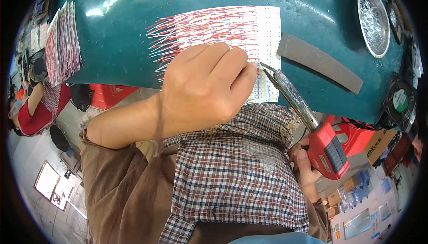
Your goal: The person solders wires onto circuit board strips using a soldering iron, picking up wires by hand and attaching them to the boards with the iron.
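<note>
A white LED circuit board panel lies on the green table, with rows of small components. Many red and white wires run across it and stick out past its left edge. My left hand is closed over the panel, thumb and fingertips pressed together; what they pinch is hidden. A red soldering iron with a pistol-like grip is held in my right hand. Its thin tip slants up-left and ends at the panel, just beside my left fingertips. Whether it touches the board I cannot tell.
A dark grey curved bar lies right of the panel. Farther right are a metal bowl and a small black fan. Bundles of wired strips lie far left, near a person in red. Red stools stand below.
</note>
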A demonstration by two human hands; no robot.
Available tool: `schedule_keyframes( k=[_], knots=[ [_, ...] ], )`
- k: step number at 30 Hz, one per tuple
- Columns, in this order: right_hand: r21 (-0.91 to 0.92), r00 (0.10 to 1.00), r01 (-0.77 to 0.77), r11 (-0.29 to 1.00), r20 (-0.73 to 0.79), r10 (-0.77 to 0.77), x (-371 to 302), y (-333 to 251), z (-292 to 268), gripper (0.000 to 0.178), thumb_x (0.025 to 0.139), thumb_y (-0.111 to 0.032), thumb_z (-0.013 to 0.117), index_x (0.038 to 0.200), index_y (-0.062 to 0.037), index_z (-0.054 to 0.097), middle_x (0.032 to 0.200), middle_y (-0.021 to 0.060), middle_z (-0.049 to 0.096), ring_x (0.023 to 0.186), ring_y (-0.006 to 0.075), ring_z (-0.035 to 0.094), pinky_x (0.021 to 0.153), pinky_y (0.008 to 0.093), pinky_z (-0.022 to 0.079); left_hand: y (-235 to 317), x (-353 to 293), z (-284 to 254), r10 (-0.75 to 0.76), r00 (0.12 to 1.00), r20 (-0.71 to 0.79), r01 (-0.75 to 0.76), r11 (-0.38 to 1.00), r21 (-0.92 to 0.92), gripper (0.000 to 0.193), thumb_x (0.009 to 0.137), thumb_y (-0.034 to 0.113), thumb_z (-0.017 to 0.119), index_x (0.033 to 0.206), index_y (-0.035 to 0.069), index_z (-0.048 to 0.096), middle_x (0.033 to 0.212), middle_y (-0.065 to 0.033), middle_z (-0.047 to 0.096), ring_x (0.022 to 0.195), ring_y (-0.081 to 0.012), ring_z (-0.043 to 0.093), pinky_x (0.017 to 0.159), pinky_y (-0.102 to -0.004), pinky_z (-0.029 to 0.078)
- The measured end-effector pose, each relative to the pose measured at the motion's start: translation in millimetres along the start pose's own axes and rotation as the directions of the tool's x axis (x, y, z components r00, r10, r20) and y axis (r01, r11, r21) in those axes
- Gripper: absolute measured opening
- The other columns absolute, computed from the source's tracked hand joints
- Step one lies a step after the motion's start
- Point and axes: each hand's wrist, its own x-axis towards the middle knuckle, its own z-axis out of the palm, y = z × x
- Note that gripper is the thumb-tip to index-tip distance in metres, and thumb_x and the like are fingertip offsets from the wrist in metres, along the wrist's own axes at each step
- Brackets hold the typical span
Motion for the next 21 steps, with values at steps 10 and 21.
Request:
schedule_keyframes(
  k=[10, 21],
  knots=[
    [-0.04, 1.0, 0.016, 0.999, -0.012, -0.017, 2.4, -0.8, 1.8, 0.027, 0.082, -0.008, 0.058, 0.103, 0.0053, 0.048, 0.063, 0.0068, 0.05, 0.048, 0.0122, 0.044, 0.048, 0.0249, 0.038, -1.2, 2.1, -2.4, -0.004, 0.999, 0.035, 0.004, 1.0, -0.001, 0.029, 0.059, 0.008, 0.066, 0.087, 0.005, 0.069, 0.071, -0.0004, 0.055, 0.06, -0.0127, 0.053, 0.046, -0.0256, 0.038],
    [0.209, 0.887, 0.451, 0.868, -0.213, -0.41, 33.9, -15.2, -6.3, 0.026, 0.083, -0.008, 0.052, 0.106, 0.0028, 0.045, 0.078, 0.0061, 0.049, 0.042, 0.0058, 0.037, 0.042, 0.0235, 0.035, -1.2, 5.0, -6.8, -0.034, 0.998, 0.052, 0.037, 0.997, -0.064, 0.029, 0.06, 0.006, 0.065, 0.088, 0.004, 0.068, 0.073, -0.0018, 0.055, 0.06, -0.0149, 0.053, 0.049, -0.0272, 0.039]
  ],
)
